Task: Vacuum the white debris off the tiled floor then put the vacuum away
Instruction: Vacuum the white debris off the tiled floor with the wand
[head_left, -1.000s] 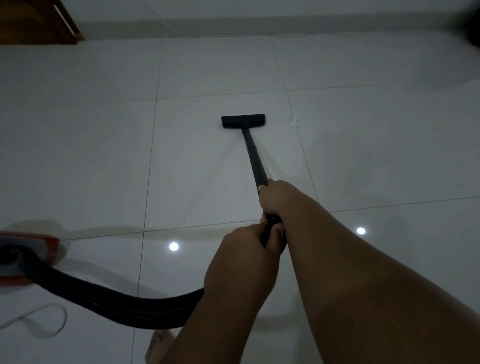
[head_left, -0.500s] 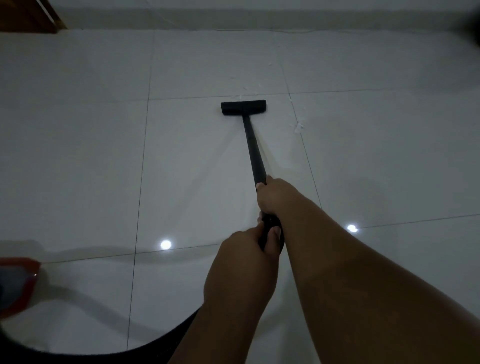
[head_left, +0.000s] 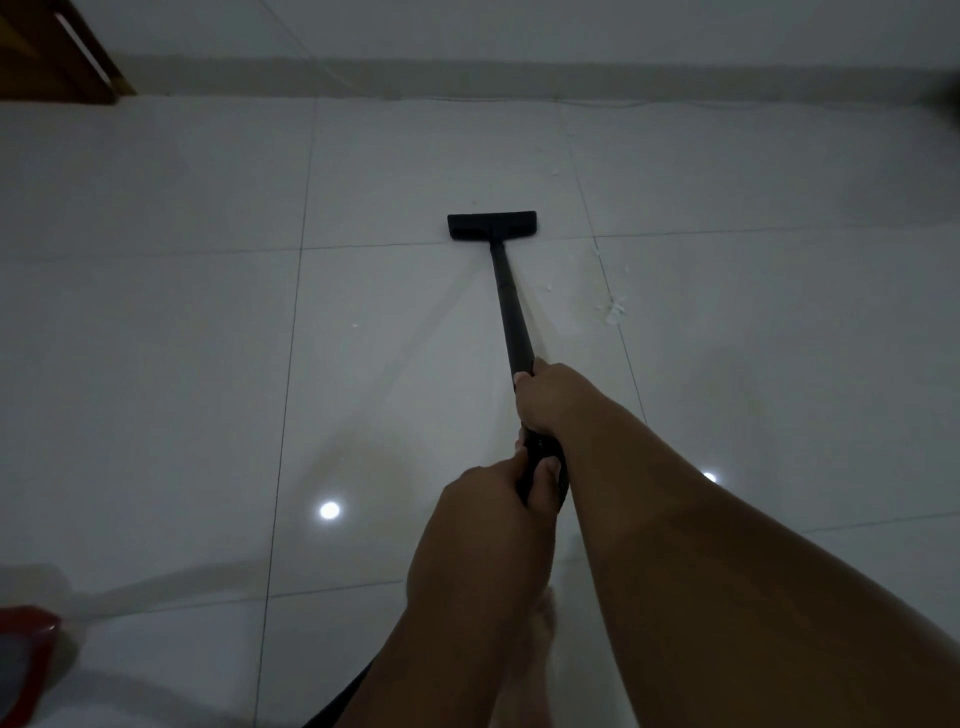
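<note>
White tiled floor (head_left: 156, 364) runs to a far wall, with a wooden piece (head_left: 57, 52) at far left. Compared with half a second ago, the black nozzle (head_left: 492, 225) sits across a tile joint instead of short of it, and more scattered white debris (head_left: 614, 310) shows to its right. Both arms reach forward: the right hand (head_left: 550, 397) wraps closed around the black wand (head_left: 511, 306), and the left hand (head_left: 488, 512) closes on the grip just nearer. A red vacuum body (head_left: 23, 660) sits near left.
</note>
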